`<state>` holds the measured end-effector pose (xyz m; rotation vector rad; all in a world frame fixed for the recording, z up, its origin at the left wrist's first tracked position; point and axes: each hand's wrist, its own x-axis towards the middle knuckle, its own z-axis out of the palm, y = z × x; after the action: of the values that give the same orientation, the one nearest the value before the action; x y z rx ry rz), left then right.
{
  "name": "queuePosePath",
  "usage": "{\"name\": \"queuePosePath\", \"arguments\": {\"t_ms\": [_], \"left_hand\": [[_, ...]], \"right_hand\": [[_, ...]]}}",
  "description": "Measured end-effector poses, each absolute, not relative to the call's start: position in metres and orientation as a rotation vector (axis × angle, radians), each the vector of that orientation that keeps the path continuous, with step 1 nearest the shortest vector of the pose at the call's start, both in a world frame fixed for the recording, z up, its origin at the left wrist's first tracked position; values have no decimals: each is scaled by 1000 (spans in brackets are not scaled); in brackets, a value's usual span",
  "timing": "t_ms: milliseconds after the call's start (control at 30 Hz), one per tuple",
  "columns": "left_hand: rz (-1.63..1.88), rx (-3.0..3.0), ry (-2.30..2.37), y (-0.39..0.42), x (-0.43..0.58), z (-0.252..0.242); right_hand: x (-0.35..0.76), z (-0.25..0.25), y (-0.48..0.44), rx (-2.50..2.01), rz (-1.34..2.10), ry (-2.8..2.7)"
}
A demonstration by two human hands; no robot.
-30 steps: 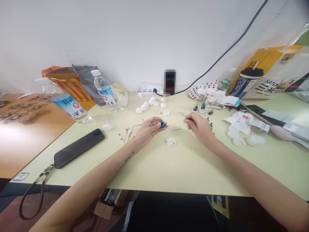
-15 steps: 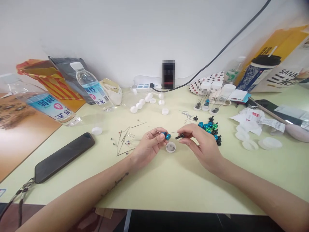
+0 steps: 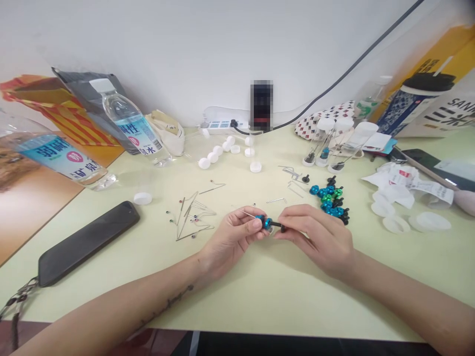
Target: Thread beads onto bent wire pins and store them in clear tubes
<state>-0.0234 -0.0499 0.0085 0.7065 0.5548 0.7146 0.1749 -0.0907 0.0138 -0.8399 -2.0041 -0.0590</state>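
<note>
My left hand (image 3: pixel 233 237) pinches a small blue metal part (image 3: pixel 264 221) together with a thin wire pin, just above the pale green table (image 3: pixel 260 282). My right hand (image 3: pixel 319 236) is closed on a short black screw (image 3: pixel 279 226) whose tip meets the blue part. A heap of blue, green and black small parts (image 3: pixel 331 200) lies just beyond my right hand. Thin metal pins (image 3: pixel 191 217) lie scattered to the left of my left hand.
A black phone (image 3: pixel 87 241) lies at the left. Two water bottles (image 3: pixel 128 126) and bags stand at the back left. White caps (image 3: pixel 218 153), clear vials (image 3: pixel 326 148), a power strip (image 3: pixel 222 126), crumpled paper (image 3: pixel 401 183) and a drink cup (image 3: pixel 411 104) ring the work area.
Both hands came nearer to me and together. My right hand picked up a black screw and brought it against the blue part in my left hand.
</note>
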Motion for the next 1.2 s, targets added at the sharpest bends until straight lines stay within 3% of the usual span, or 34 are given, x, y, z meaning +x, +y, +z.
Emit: {"name": "queuePosePath", "arguments": {"t_ms": [500,1200], "left_hand": [[755,752,598,-51,-21,11],[891,808,667,-57,-20,5]], "right_hand": [[176,21,-96,-815,-362,-2167],[171,35,-97,-684,-450,-2185]]}}
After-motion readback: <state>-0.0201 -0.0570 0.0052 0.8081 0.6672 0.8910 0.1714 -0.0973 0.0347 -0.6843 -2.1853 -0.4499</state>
